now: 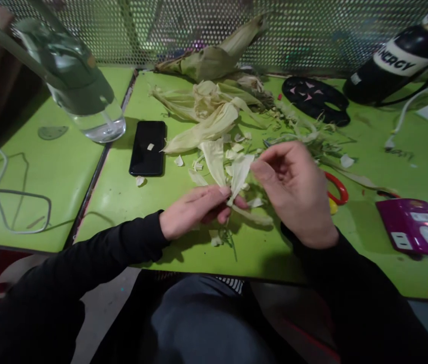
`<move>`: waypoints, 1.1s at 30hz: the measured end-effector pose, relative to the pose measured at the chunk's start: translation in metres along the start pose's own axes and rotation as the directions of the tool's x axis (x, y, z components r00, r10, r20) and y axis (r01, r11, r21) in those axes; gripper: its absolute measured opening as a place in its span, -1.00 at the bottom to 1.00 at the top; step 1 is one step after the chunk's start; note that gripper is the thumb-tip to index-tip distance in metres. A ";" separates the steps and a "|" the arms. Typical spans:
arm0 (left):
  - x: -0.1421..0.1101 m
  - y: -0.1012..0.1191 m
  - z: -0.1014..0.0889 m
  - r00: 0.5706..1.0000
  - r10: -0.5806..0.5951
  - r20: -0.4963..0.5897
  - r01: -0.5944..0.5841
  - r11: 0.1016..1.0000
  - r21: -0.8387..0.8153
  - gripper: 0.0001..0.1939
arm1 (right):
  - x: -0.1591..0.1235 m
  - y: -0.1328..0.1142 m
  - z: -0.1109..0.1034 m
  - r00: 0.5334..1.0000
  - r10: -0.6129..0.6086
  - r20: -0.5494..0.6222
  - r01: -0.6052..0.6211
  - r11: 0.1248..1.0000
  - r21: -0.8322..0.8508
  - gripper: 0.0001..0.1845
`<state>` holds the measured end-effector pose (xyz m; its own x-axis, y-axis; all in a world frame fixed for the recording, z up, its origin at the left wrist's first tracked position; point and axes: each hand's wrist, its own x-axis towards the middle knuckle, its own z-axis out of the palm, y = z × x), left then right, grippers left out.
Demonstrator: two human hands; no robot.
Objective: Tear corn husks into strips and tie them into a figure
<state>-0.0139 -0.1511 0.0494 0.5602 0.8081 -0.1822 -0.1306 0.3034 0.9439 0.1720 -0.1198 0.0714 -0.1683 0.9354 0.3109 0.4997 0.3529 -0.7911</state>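
My left hand [202, 205] is closed, pinching the base of a small flower-like bundle of pale corn husk strips [240, 172]. Its strips fan upward and one hangs to the lower right. My right hand [297, 189] has its thumb and forefinger together at the tip of the right-hand strip; the other fingers are curled in. Small cut husk scraps [232, 151] lie behind and below the bundle. Farther back is a larger husk flower with broad leaves [210, 111], and behind that a whole dried husk [214, 60] against the mesh panel.
A black phone [147, 149] and a water bottle [88, 96] stand left. Red-handled scissors [337, 188] lie partly behind my right hand. A purple packet [419, 227], black palette-shaped piece [312, 98] and black bottle [392, 65] are right. A mesh panel [297, 35] borders the green table [111, 202].
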 end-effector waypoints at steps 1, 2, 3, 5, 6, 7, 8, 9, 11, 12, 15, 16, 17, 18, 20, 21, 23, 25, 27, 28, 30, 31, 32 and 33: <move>0.001 -0.001 -0.001 1.000 0.009 -0.026 -0.010 1.000 -0.029 -0.56 | 0.001 0.000 -0.001 0.998 0.011 0.055 -0.009 0.999 -0.048 -0.69; 0.002 -0.002 -0.002 0.999 0.009 -0.048 -0.011 0.998 -0.056 -0.60 | 0.002 0.001 -0.001 0.991 0.016 0.131 -0.004 0.996 -0.085 -0.65; 0.003 -0.004 -0.003 0.998 0.000 -0.064 -0.005 0.997 -0.078 -0.63 | 0.002 0.001 -0.001 0.981 0.008 0.193 0.012 0.995 -0.099 -0.62; 0.005 -0.006 -0.004 0.997 -0.023 -0.078 0.015 0.995 -0.100 -0.66 | 0.001 0.001 0.003 0.974 -0.025 0.227 0.035 0.999 -0.039 -0.66; 0.005 -0.007 -0.004 0.996 -0.033 -0.080 0.025 0.995 -0.094 -0.67 | 0.000 0.001 0.006 0.976 -0.023 0.218 0.019 1.000 0.018 -0.71; 0.006 -0.007 -0.004 0.996 -0.039 -0.081 0.032 0.996 -0.081 -0.68 | -0.002 0.001 0.008 0.978 -0.005 0.206 -0.012 0.997 0.080 -0.76; 0.005 -0.006 -0.004 0.996 -0.041 -0.084 0.036 0.997 -0.063 -0.69 | -0.003 0.001 0.011 0.979 0.026 0.201 -0.055 0.989 0.140 -0.80; 0.005 -0.005 -0.003 0.995 -0.043 -0.087 0.039 0.998 -0.043 -0.70 | -0.005 0.001 0.013 0.979 0.059 0.196 -0.097 0.977 0.191 -0.82; 0.003 -0.001 -0.001 0.995 -0.055 -0.083 0.055 0.998 0.001 -0.70 | -0.007 0.001 0.016 0.981 0.106 0.164 -0.146 0.957 0.252 -0.86; 0.003 0.001 0.000 0.995 -0.065 -0.074 0.067 0.998 0.020 -0.69 | -0.007 0.001 0.017 0.984 0.116 0.138 -0.149 0.954 0.262 -0.87; 0.001 0.004 0.002 0.995 -0.083 -0.060 0.084 0.996 0.022 -0.70 | -0.006 0.000 0.016 0.983 0.126 0.134 -0.157 0.954 0.256 -0.84; 0.002 0.005 0.003 0.994 -0.076 -0.075 0.076 0.997 -0.003 -0.71 | -0.006 0.000 0.014 0.977 0.132 0.170 -0.172 0.952 0.252 -0.81; 0.002 0.004 0.002 0.993 -0.066 -0.100 0.062 0.997 -0.037 -0.71 | -0.005 0.000 0.012 0.968 0.135 0.212 -0.186 0.953 0.240 -0.78; 0.003 0.004 0.001 0.990 -0.050 -0.133 0.040 0.996 -0.075 -0.72 | -0.004 0.000 0.010 0.956 0.135 0.259 -0.193 0.957 0.215 -0.76; 0.005 0.003 -0.003 0.981 -0.007 -0.195 -0.020 0.991 -0.136 -0.77 | -0.002 -0.001 0.005 0.933 0.117 0.342 -0.169 0.977 0.127 -0.71; 0.006 0.002 -0.005 0.976 0.023 -0.215 -0.056 0.988 -0.147 -0.81 | -0.001 -0.001 0.003 0.923 0.102 0.372 -0.139 0.988 0.074 -0.70; 0.008 0.000 -0.010 0.971 0.082 -0.224 -0.111 0.986 -0.122 -0.80 | 0.000 -0.002 -0.001 0.906 0.075 0.416 -0.073 0.997 -0.019 -0.73; 0.009 -0.002 -0.013 0.967 0.118 -0.227 -0.131 0.991 -0.040 -0.78 | 0.001 -0.003 -0.005 0.900 0.039 0.434 -0.006 0.997 -0.076 -0.79; 0.010 -0.004 -0.014 0.961 0.134 -0.243 -0.125 0.991 0.054 -0.77 | 0.002 -0.004 -0.008 0.897 -0.016 0.442 0.073 0.991 -0.112 -0.80; 0.009 -0.005 -0.014 0.957 0.143 -0.251 -0.125 0.988 0.088 -0.76 | 0.002 -0.005 -0.010 0.895 -0.044 0.445 0.108 0.987 -0.121 -0.81; 0.009 -0.007 -0.011 0.952 0.169 -0.256 -0.144 0.983 0.116 -0.77 | 0.003 -0.007 -0.014 0.885 -0.082 0.459 0.153 0.981 -0.119 -0.80; 0.008 -0.007 -0.010 0.949 0.186 -0.255 -0.160 0.980 0.119 -0.77 | 0.004 -0.009 -0.017 0.879 -0.088 0.468 0.159 0.980 -0.116 -0.79; 0.008 -0.007 -0.008 0.945 0.202 -0.258 -0.175 0.977 0.122 -0.78 | 0.004 -0.010 -0.020 0.874 -0.087 0.478 0.159 0.981 -0.113 -0.79; 0.007 -0.006 -0.007 0.941 0.212 -0.264 -0.184 0.975 0.126 -0.79 | 0.005 -0.011 -0.022 0.869 -0.083 0.488 0.156 0.981 -0.111 -0.78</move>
<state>-0.0146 -0.1438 0.0408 0.2839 0.9578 -0.0440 -0.1275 0.0832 0.9884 0.1845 -0.1200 0.0934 -0.6028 0.7940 0.0786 0.5584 0.4902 -0.6692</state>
